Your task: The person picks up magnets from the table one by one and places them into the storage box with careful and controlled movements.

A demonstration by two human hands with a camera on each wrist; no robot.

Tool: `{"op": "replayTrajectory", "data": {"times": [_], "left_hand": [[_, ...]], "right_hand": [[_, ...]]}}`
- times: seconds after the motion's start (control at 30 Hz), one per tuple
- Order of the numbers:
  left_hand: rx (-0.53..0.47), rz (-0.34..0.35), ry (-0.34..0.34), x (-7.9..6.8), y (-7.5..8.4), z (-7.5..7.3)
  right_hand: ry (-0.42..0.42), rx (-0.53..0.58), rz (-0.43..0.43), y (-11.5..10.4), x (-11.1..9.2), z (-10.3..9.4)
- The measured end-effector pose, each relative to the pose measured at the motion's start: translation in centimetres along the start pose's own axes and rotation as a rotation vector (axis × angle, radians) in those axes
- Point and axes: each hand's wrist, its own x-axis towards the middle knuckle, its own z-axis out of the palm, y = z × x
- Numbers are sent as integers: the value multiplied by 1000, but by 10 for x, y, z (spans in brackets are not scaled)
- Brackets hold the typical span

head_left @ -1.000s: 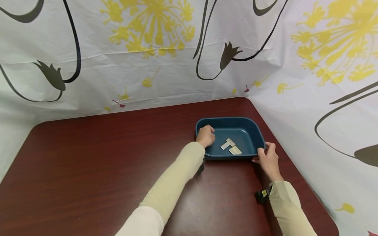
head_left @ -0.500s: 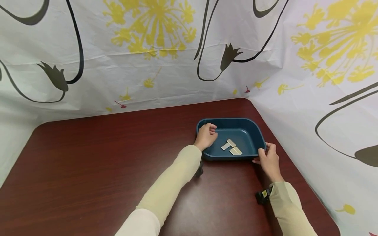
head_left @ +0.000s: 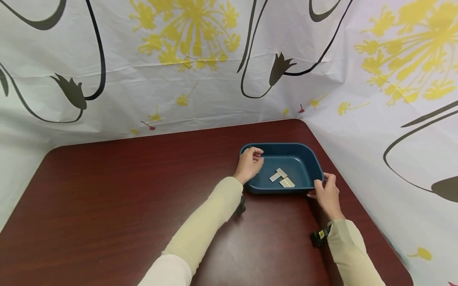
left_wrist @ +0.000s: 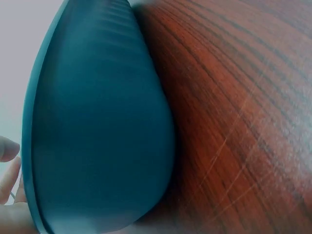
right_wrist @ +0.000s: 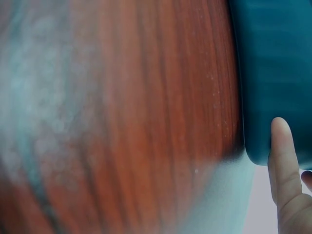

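Observation:
A dark blue rectangular tray [head_left: 297, 149] stands near the table's far right corner. On its floor lie several small, flat, pale gold rectangular pieces [head_left: 281, 173], some touching one another. My left hand [head_left: 249, 163] is over the tray's left rim, its fingers loosely curled with nothing visible between them. In the left wrist view, its fingertips [left_wrist: 9, 148] show past the rim, behind the tray's outer wall [left_wrist: 102, 122]. My right hand [head_left: 327, 197] grips the near right corner, thumb at the rim. The right wrist view shows one finger [right_wrist: 283, 156] straight against the outer wall.
The dark red-brown table [head_left: 136, 198] stretches out to the left and in front of the tray. A white patterned cloth [head_left: 214, 87] hangs behind the table and along its right side, close to the tray.
My left hand has lifted a little and shifted slightly towards the tray's left rim, its fingers loosening. My right hand stays at the corner. The pieces lie as before.

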Motion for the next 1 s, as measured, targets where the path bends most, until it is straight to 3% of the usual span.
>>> {"op": "replayTrajectory", "data": {"times": [0.6,1.0], "left_hand": [[-28,103,137,-20,-5,-4],[-47,177,125,-36,-13,-14]], "right_hand": [[5,1,5,0,0,0],[5,4,4,-1,0,0]]}}
